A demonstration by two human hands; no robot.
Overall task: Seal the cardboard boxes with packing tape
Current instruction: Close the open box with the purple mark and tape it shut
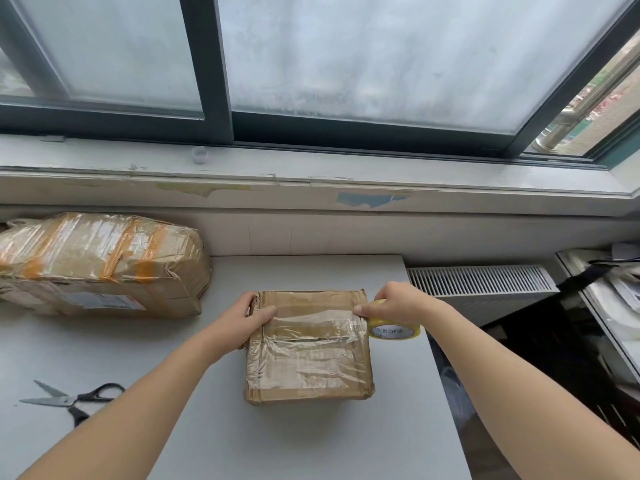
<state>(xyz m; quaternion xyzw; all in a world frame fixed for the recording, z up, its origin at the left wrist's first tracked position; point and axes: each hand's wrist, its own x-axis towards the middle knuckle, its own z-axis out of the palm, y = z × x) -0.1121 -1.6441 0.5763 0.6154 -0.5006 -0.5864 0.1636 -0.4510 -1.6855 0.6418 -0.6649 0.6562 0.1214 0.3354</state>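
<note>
A small cardboard box [308, 362] stands in the middle of the white table [104, 348], its top covered with clear tape over a slit seam. My left hand [247, 318] grips the box's upper left edge, thumb on top. My right hand [394, 301] holds a yellowish roll of packing tape [393, 329] at the box's upper right corner, thumb pressing the tape strip that runs across the top. A larger, crumpled cardboard box [100, 265] wrapped in clear and orange tape lies at the back left.
Black-handled scissors [65, 400] lie open at the table's left front. A window sill [311, 168] and a wall run behind the table. On the right, beyond the table edge, a radiator grille [481, 280] and a cluttered shelf [606, 306] stand.
</note>
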